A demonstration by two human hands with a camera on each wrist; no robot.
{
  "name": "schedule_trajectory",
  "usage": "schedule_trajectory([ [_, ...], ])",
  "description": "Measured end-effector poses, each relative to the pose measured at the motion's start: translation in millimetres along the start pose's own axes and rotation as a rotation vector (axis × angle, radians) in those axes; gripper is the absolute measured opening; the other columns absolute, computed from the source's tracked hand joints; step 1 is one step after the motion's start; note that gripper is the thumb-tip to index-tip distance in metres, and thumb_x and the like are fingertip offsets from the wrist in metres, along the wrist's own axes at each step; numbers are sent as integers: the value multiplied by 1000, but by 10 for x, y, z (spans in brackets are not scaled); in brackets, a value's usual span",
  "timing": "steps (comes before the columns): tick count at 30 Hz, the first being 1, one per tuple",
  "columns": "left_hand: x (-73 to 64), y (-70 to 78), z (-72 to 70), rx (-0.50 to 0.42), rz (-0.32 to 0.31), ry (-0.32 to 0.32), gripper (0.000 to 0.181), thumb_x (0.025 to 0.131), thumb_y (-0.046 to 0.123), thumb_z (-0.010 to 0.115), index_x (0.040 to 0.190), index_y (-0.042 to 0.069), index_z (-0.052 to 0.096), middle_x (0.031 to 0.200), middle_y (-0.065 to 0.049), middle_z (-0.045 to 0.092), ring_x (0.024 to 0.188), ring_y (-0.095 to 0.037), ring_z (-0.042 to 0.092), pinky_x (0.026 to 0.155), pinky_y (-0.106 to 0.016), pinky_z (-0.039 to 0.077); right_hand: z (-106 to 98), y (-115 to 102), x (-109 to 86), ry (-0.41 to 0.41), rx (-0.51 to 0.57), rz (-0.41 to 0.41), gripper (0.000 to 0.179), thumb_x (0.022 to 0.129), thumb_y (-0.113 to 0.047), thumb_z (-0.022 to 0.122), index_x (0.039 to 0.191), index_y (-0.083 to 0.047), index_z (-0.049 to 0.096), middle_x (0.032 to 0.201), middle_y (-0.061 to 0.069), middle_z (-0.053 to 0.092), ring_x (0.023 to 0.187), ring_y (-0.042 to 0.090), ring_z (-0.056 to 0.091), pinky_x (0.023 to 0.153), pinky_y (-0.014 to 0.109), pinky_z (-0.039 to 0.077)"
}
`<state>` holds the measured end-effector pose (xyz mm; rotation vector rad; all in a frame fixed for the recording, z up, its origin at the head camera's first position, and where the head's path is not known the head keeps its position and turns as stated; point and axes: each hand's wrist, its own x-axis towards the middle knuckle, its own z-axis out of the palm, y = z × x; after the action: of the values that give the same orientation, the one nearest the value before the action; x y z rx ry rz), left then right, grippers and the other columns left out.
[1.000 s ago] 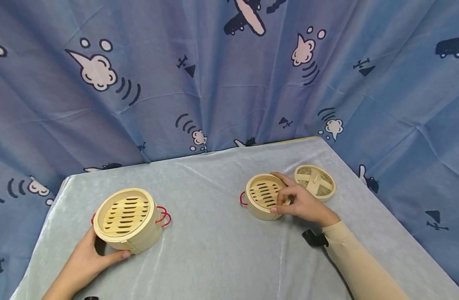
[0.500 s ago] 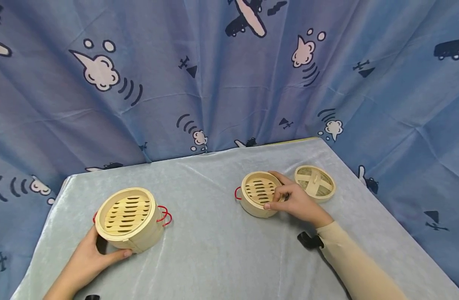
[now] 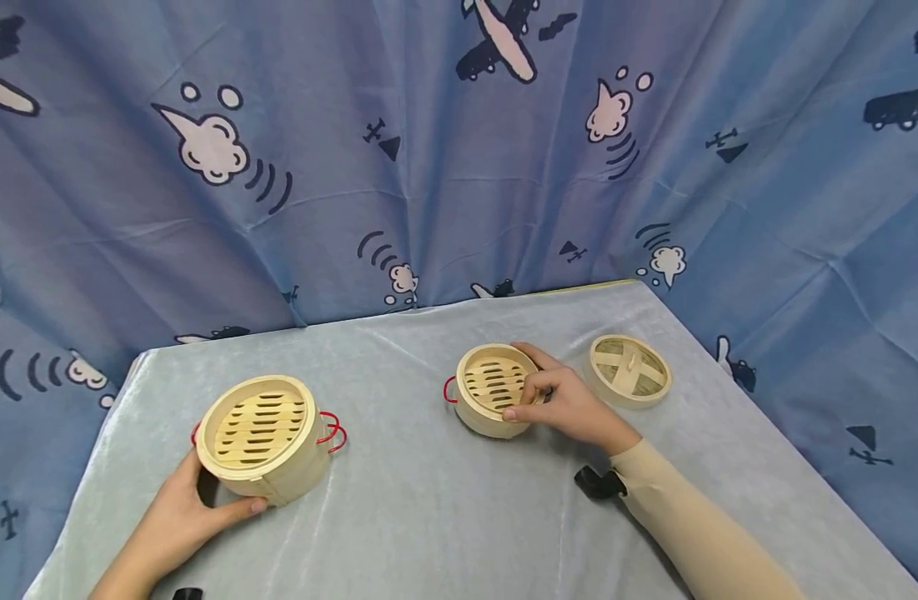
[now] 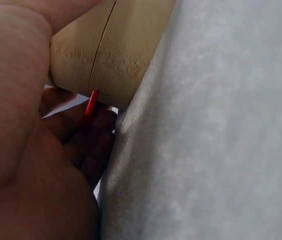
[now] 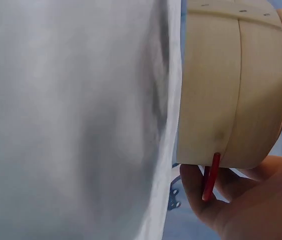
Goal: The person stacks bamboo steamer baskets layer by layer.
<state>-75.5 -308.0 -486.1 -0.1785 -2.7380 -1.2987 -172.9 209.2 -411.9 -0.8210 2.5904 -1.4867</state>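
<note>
At the left of the head view, a larger round bamboo steamer basket [image 3: 301, 482] with a slatted base and red handles stands on the cloth. My left hand [image 3: 175, 518] grips its near left side, with the thumb along the front wall. In the left wrist view, a red handle hangs from the steamer wall [image 4: 115, 55] beside the fingers. My right hand [image 3: 569, 404] holds a smaller bamboo steamer basket [image 3: 483, 423] by its right side, the thumb on the near rim. The right wrist view shows this basket's wall [image 5: 216, 85] close to the cloth; whether it touches I cannot tell.
A round bamboo lid [image 3: 628, 373] with crossed strips lies right of the smaller basket. Pale grey cloth [image 3: 406, 500] covers the table, and a blue patterned curtain [image 3: 316, 167] hangs behind and to the right. A black wrist strap piece [image 3: 598, 482] sits under the right wrist.
My right hand has moved left with the smaller steamer basket, away from the lid. The left hand and its basket keep their place, while the head view shifts slightly.
</note>
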Motion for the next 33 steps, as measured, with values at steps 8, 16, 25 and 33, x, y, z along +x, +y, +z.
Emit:
schedule_trajectory([
  [8, -8, 2, -22, 3, 7, 1, 111, 65, 32, 95, 154, 37, 28, 146, -6, 45, 130, 8, 30, 98, -1, 18, 122, -182, 185, -22, 15, -18, 25, 76, -22, 89, 64, -15, 68, 154, 17, 35, 145, 32, 27, 114, 56, 23],
  [16, -8, 1, -21, 14, 1, 2, 112, 65, 35, 95, 155, 37, 27, 147, -6, 45, 130, 7, 30, 98, -2, 17, 270, -391, 377, -30, 66, -46, 22, 76, -20, 89, 66, -13, 70, 154, 16, 36, 143, 33, 30, 114, 54, 25],
  [25, 3, 27, -49, 2, -7, -8, 113, 67, 33, 94, 156, 36, 24, 150, -9, 42, 134, 3, 28, 101, -4, 15, 426, -671, 601, -21, 90, -116, 22, 73, -14, 90, 66, -13, 69, 150, 20, 39, 138, 38, 37, 111, 57, 30],
  [33, 17, 24, -35, 2, -5, -17, 111, 67, 35, 94, 156, 32, 27, 149, -8, 43, 135, 0, 29, 102, -5, 16, 595, -939, 745, -78, 179, -192, 21, 72, -10, 90, 66, -10, 70, 150, 20, 39, 135, 38, 39, 108, 56, 35],
])
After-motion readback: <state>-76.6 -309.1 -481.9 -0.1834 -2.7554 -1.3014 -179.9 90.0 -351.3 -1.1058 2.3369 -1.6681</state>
